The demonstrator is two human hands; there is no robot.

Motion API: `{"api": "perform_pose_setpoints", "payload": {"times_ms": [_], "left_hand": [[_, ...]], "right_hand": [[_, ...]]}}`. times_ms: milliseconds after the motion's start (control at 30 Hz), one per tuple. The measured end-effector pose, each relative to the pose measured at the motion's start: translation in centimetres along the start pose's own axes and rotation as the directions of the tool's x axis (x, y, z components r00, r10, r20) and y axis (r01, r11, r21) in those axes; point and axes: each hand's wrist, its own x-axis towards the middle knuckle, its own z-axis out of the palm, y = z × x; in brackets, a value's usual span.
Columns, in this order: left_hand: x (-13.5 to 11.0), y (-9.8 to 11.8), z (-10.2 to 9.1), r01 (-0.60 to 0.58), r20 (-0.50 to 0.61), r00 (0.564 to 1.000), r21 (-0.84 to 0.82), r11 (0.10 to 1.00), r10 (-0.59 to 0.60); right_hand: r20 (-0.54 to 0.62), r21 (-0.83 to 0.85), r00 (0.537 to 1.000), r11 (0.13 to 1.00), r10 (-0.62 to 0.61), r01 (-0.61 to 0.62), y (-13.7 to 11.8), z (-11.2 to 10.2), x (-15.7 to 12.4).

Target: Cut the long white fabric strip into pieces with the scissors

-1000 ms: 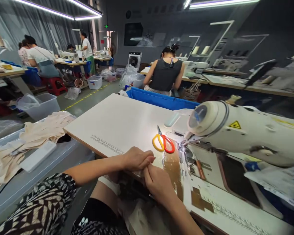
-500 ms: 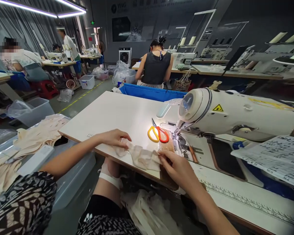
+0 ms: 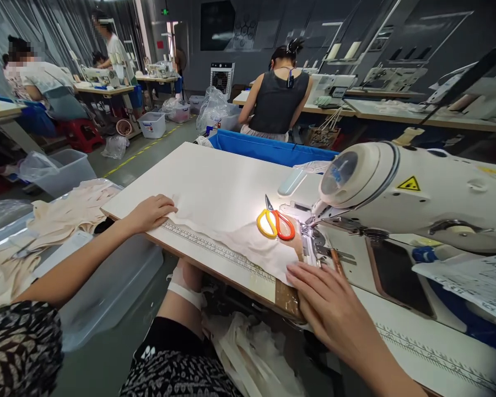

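A long, pale strip of fabric (image 3: 268, 251) lies stretched along the front of the white sewing table (image 3: 215, 171), slightly rippled. My left hand (image 3: 154, 214) is at its far left end, fingers bent together over the cloth. At the other end, my right hand (image 3: 328, 295) rests with fingers stretched out flat on the fabric's corner. Just behind the strip lie thread scissors (image 3: 276, 223) with one yellow and one red handle. The sewing machine (image 3: 367, 173) stands to the right, its lit needle area close to the scissors.
A phone (image 3: 399, 275) and printed papers (image 3: 471, 281) lie right of the machine bed. Cream fabric pieces (image 3: 72, 209) fill a clear bin at left. More cloth (image 3: 252, 353) hangs below the table edge. A blue cloth bin (image 3: 268, 150) borders the far side; a person (image 3: 279, 99) sits beyond.
My left hand has moved left, and the bunched fabric is now spread out along the table edge. My right hand has flattened onto its right end. The view has shifted slightly.
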Motion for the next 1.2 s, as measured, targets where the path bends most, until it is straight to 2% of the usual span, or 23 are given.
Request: {"api": "perform_pose_setpoints", "payload": {"times_ms": [67,167,267,300,367,467,533,600,667,733,800,867,933,1000,1100,1200], "left_hand": [[-1.4,0.1,0.2,0.032,-0.041,0.999,-0.011,0.999,-0.032],[-2.7,0.9,-0.4,0.157,-0.119,0.981,0.048,0.986,-0.151],[-3.6,1.8,-0.6,0.292,-0.166,0.946,0.071,0.954,-0.278],[-4.0,2.0,-0.5,0.309,-0.17,0.94,0.056,0.949,-0.296],[-4.8,2.0,0.0,0.303,-0.153,0.942,0.004,0.953,-0.299],[-6.1,1.8,0.8,0.314,-0.123,0.94,-0.058,0.948,-0.319],[-6.7,1.7,1.1,0.353,-0.128,0.924,-0.075,0.933,-0.36],[-6.8,1.9,1.1,0.389,-0.156,0.905,-0.074,0.918,-0.396],[-6.7,2.1,1.2,0.418,-0.195,0.886,-0.06,0.907,-0.421],[-6.4,2.3,1.3,0.437,-0.216,0.874,-0.048,0.898,-0.436],[-6.2,2.4,1.5,0.462,-0.191,0.866,-0.042,0.886,-0.461],[-6.4,2.4,1.6,0.507,-0.155,0.85,-0.02,0.862,-0.504],[-6.6,2.5,1.6,0.553,-0.146,0.825,0.009,0.833,-0.546],[-6.7,2.7,1.6,0.596,-0.172,0.794,0.033,0.802,-0.583],[-6.5,3.2,1.8,0.633,-0.218,0.76,0.035,0.773,-0.613],[-6.0,3.6,2.3,0.598,-0.257,0.775,0.005,0.801,-0.577]], "right_hand": [[-0.001,0.053,0.999,0.998,0.041,-0.041,-0.3,-1.0,0.7],[-0.069,0.134,0.994,0.988,0.082,-0.073,-0.5,-2.4,3.4],[-0.093,0.155,0.995,0.987,0.045,-0.03,-0.9,-1.9,6.2],[-0.072,0.161,0.997,0.987,0.017,-0.005,-1.1,-1.1,6.7],[0.05,0.191,0.995,0.979,-0.081,0.07,-1.7,0.9,6.9],[0.281,0.239,0.931,0.957,-0.231,0.165,-2.1,3.1,6.1],[0.322,0.246,0.916,0.956,-0.239,0.162,-1.9,3.2,6.4],[0.237,0.261,0.948,0.954,-0.214,0.149,-1.6,2.6,8.2],[0.092,0.268,0.981,0.953,-0.171,0.141,-1.6,2.1,11.0],[-0.022,0.264,0.987,0.952,-0.158,0.158,-2.1,2.4,13.9],[-0.004,0.273,0.972,0.934,-0.237,0.229,-3.1,3.9,15.6],[0.132,0.306,0.926,0.903,-0.354,0.302,-4.0,5.9,15.7],[0.254,0.317,0.891,0.903,-0.376,0.29,-4.3,7.3,14.9],[0.309,0.325,0.884,0.913,-0.351,0.249,-4.1,7.6,14.4],[0.243,0.37,0.912,0.901,-0.33,0.228,-3.8,6.1,16.2],[0.018,0.401,0.962,0.883,-0.273,0.243,-4.8,5.1,20.7]]}}
